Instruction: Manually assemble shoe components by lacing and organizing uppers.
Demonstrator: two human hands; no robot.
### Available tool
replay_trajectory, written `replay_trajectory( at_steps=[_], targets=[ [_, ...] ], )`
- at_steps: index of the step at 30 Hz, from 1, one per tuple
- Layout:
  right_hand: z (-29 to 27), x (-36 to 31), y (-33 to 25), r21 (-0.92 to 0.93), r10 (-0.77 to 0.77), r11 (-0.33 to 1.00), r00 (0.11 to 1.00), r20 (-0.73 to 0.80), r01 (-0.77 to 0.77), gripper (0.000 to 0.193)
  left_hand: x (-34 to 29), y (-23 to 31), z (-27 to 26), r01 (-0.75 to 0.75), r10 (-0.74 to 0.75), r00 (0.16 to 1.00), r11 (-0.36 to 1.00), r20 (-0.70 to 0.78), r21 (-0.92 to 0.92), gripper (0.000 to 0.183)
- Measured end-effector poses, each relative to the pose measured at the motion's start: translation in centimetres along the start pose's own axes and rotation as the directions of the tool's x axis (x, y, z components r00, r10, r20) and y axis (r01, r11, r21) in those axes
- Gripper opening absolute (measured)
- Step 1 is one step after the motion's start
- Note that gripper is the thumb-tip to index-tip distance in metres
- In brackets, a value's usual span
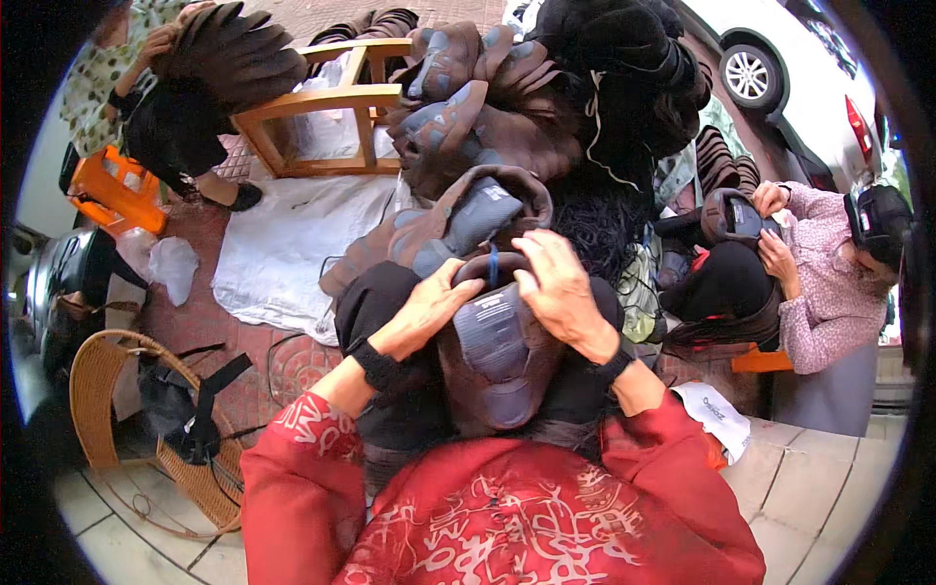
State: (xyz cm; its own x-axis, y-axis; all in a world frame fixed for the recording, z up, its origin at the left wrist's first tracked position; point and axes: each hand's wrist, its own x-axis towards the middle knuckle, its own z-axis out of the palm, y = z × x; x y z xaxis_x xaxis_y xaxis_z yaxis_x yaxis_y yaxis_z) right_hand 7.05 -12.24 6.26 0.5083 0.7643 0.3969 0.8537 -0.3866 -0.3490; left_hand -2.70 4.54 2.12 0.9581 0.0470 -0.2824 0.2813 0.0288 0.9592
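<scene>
A brown shoe upper with a grey-blue tongue and toe panel rests on my lap between my knees. My left hand grips its left edge, thumb on top and the other fingers mostly hidden underneath. My right hand is closed on the opposite edge near the opening, its thumb beside the tongue. Between the two hands a short blue strip stands at the opening. Just beyond, another brown and grey-blue upper leans against my work.
More uppers are piled ahead, by a wooden frame and a white sheet. Dark laces lie heaped right of centre. A co-worker handles an upper at the right; another person stands far left. A wicker chair sits near left.
</scene>
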Motion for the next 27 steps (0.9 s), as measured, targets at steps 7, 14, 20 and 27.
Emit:
replay_trajectory(
  at_steps=[7, 14, 20, 27],
  targets=[
    [-1.5, -0.5, -3.6, 0.108, -0.332, 0.942, 0.928, 0.166, 0.318, 0.032, -1.3, 1.0, 1.4, 0.101, -0.119, 0.993, 0.928, -0.028, -0.358, 0.043],
    [-2.6, -2.9, 0.0, 0.056, -0.267, 0.964, 0.92, 0.288, 0.262, 0.024, -2.7, 5.9, 3.6, 0.2, -0.201, 0.979, 0.978, -0.022, -0.057, 0.043],
    [3.9, -2.1, -1.5, -0.312, -0.1, 0.946, 0.994, -0.032, 0.086, 0.012, 2.4, 0.3, 5.6, 0.252, -0.066, 0.879, 0.905, -0.473, 0.342, 0.036],
    [-1.5, -1.9, -3.3, 0.347, -0.034, 0.936, 0.996, -0.078, 0.059, 0.031, -0.2, 1.9, 3.3, 0.089, 0.007, 0.938, 0.962, -0.346, 0.259, 0.054]
  ],
)
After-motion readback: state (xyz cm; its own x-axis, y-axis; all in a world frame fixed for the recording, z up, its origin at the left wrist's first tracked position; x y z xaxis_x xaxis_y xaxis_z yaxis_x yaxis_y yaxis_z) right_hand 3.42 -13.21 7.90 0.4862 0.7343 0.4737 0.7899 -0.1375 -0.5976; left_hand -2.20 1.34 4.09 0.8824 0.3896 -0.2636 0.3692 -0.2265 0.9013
